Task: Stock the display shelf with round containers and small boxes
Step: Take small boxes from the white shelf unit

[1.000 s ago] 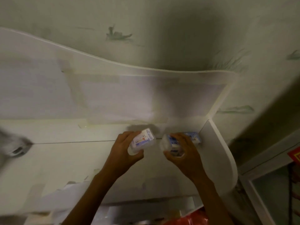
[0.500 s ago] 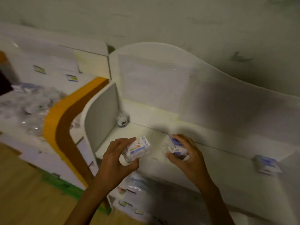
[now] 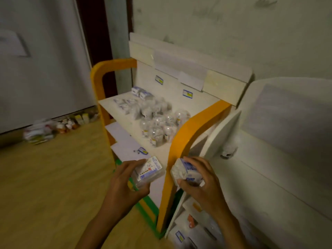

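Dim, yellowish indoor light — motion blur softens everything, and wide-angle distortion bends the frame edges.

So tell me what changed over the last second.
The view swung left, from the white shelf to the orange-framed shelf stocked with round containers. Unchanged: the left hand and right hand each hold a small box.

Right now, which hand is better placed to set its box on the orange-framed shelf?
Left, probably. The left hand holds its small box in front of the orange-framed shelf; the right hand sits beyond the orange side panel.
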### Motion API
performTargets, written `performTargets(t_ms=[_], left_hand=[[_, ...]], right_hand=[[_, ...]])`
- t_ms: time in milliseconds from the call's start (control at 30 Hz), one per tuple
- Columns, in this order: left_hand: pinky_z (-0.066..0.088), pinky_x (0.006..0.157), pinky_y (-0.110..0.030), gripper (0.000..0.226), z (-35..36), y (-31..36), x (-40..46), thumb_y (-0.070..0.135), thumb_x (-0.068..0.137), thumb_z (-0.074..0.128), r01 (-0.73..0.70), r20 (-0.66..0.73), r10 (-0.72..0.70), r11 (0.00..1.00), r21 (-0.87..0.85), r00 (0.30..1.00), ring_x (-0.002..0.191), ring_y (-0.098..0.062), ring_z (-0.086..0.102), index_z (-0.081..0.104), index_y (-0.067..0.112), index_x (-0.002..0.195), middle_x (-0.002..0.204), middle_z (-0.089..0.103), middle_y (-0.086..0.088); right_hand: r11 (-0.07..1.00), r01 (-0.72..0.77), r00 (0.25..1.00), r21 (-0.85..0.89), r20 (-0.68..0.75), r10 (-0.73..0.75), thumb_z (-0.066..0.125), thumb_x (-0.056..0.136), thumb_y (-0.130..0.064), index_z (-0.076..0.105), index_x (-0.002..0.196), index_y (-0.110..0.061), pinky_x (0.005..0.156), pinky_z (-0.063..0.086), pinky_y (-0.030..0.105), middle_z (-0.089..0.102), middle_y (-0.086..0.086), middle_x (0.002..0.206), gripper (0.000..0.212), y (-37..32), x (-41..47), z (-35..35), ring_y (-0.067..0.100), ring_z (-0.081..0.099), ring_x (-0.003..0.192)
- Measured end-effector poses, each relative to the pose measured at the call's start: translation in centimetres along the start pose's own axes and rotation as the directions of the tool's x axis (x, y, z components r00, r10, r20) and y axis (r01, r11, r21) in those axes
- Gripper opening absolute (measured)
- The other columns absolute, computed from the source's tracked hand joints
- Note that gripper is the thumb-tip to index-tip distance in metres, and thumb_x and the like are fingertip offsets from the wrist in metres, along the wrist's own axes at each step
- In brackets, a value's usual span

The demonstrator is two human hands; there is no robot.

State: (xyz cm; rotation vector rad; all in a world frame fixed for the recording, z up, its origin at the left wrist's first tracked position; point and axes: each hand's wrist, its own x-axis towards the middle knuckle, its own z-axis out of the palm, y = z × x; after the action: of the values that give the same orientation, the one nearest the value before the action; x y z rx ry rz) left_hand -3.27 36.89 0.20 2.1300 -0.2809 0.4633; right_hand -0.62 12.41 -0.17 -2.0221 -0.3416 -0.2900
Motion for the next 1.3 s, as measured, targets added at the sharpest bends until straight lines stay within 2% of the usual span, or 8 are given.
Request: performTargets(t_ms=[133,300,433,567,767,933,1133,1300], left_hand=[[0.039,0.077,-0.004,0.057,-4.2,-4.0,0.8,0.02,0.064,0.073,0.088,-0.088,-0.086,0.996,0.016,0.992,0.102,0.001,0.055,0.06,0.021,0.119,0.114,0.058,0.007],[0.04,0.076,-0.005,0.057,-9.0,-10.0,4.3,0.019,0.067,0.077,0.139,-0.151,-0.125,0.987,0.083,0.981,0.104,0.004,0.053,0.059,0.025,0.121,0.116,0.057,0.01],[0.042,0.075,-0.004,0.057,-11.7,-14.4,8.5,0.024,0.065,0.074,0.152,-0.157,-0.134,0.982,0.111,0.979,0.103,0.006,0.053,0.06,0.026,0.12,0.115,0.057,0.012],[0.042,0.076,-0.004,0.06,-14.3,-18.6,14.4,0.018,0.067,0.082,0.126,-0.123,-0.109,0.982,0.138,0.986,0.102,0.007,0.052,0.059,0.026,0.122,0.115,0.057,0.01],[0.045,0.074,-0.005,0.06,-16.4,-23.7,22.1,0.019,0.067,0.082,0.063,-0.077,-0.052,0.988,0.143,0.996,0.1,0.007,0.052,0.059,0.018,0.123,0.114,0.057,0.006],[0.045,0.074,-0.005,0.06,-16.7,-27.4,27.6,0.031,0.067,0.073,0.028,-0.022,-0.026,0.994,0.102,0.999,0.1,0.005,0.053,0.059,0.015,0.124,0.112,0.058,0.004],[0.046,0.073,-0.006,0.062,-17.0,-32.8,34.7,0.035,0.067,0.073,-0.027,0.085,0.025,0.999,0.021,0.996,0.099,0.002,0.054,0.059,0.014,0.124,0.112,0.058,0.003],[0.049,0.077,-0.012,0.064,-17.7,-37.1,41.1,0.043,0.067,0.073,-0.078,0.212,0.093,0.994,-0.077,0.973,0.101,0.001,0.055,0.057,0.021,0.125,0.116,0.057,0.012]], right_hand=[[0.99,0.06,0.995,0.13,0.07,-0.069,0.074,0.065,-0.045,0.057,0.116,-0.044,0.076,0.053,0.016,0.046,-0.013,0.126,0.054,-2.1,3.8,6.6,0.006,0.05,0.117],[0.968,0.081,0.987,0.236,0.12,-0.111,0.079,0.068,-0.032,0.058,0.118,-0.041,0.077,0.056,0.02,0.044,-0.009,0.129,0.055,-2.3,10.0,14.7,0.011,0.048,0.121],[0.96,0.067,0.991,0.273,0.095,-0.096,0.081,0.064,-0.039,0.058,0.116,-0.035,0.077,0.052,0.015,0.047,-0.007,0.123,0.057,-1.8,15.6,19.1,0.005,0.051,0.113],[0.959,0.015,0.997,0.284,0.072,-0.037,0.082,0.06,-0.043,0.059,0.113,-0.033,0.08,0.051,0.017,0.052,-0.005,0.116,0.058,-1.1,22.0,22.8,0.006,0.055,0.106],[0.953,-0.042,0.998,0.301,0.065,0.023,0.08,0.074,-0.022,0.058,0.121,-0.028,0.082,0.051,0.017,0.055,-0.003,0.123,0.052,0.3,29.2,26.2,0.008,0.056,0.112],[0.935,-0.113,0.994,0.337,0.043,0.105,0.075,0.071,-0.036,0.06,0.121,-0.029,0.085,0.054,0.026,0.059,-0.013,0.118,0.052,0.9,33.3,27.5,0.009,0.058,0.11],[0.928,-0.164,0.976,0.335,-0.079,0.201,0.079,0.07,-0.032,0.062,0.118,-0.029,0.082,0.054,0.025,0.06,-0.009,0.12,0.052,1.9,37.7,30.3,0.01,0.059,0.111],[0.942,-0.193,0.94,0.273,-0.222,0.258,0.08,0.073,-0.023,0.063,0.118,-0.028,0.077,0.057,0.027,0.061,-0.002,0.12,0.048,2.1,41.2,32.6,0.01,0.061,0.107]])
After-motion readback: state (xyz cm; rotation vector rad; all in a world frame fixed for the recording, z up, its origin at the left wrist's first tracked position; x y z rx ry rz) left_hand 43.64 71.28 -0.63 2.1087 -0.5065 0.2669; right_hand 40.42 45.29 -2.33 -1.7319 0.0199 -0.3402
